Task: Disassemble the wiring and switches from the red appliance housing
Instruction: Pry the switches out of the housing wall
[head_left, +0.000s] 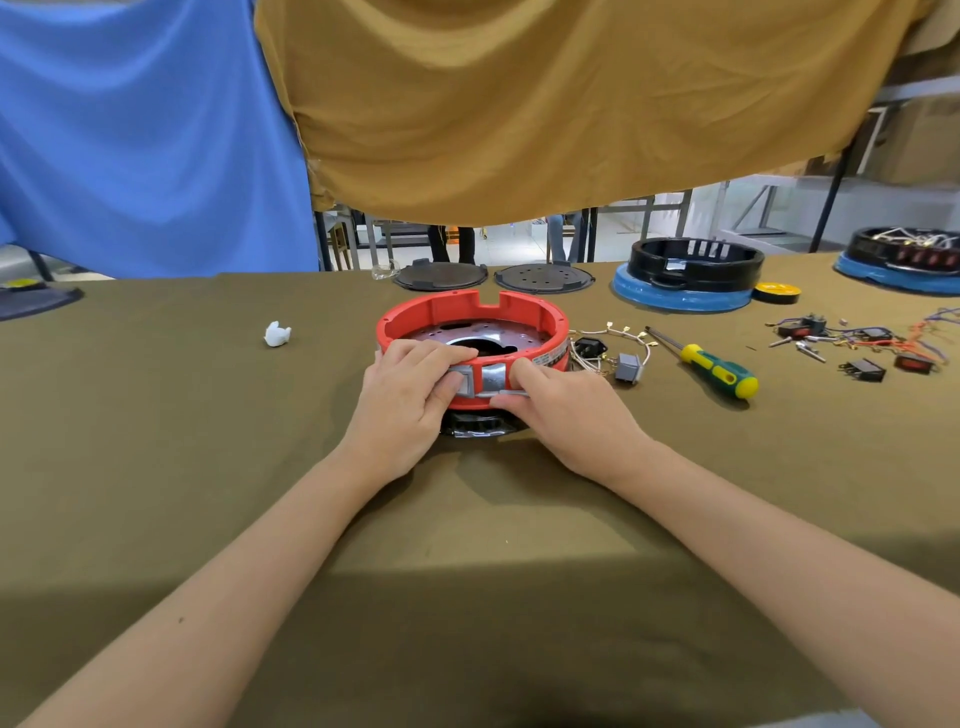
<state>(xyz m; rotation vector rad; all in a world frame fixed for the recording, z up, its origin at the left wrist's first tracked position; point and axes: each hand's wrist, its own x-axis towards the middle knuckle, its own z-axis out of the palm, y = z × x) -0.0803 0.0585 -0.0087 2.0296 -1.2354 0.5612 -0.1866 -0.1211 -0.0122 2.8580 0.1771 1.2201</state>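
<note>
Red appliance housing (470, 312) sits mid-table on an olive cloth (208, 415), just in front of the person. It is a round, shallow ring with no clear long axis, open side up, with the notched gap in its wall on the far side. Its near wall carries a grey panel (488, 378) facing the person. Inside is a perforated metal plate with a dark central hole. A black part shows under the near edge, probably a base, but it is mostly hidden by the hands.

Left hand (408, 400) grips the near rim, fingers curled over the top edge, thumb pressing the grey panel. Right hand (563, 410) pinches the panel's right side, index finger on the rim, thumb along the lower edge.

Just right of the housing lies a removed wire bundle with a grey switch (628, 368) and black socket. Beyond it lies a yellow-green screwdriver (719, 370), tip pointing far-left. Loose switches and wires (872, 353) are scattered farther right. Two dark round plates (441, 275) lie behind the housing. A black-and-blue housing (685, 280) stands far right. White scrap (277, 333) lies to the left.
</note>
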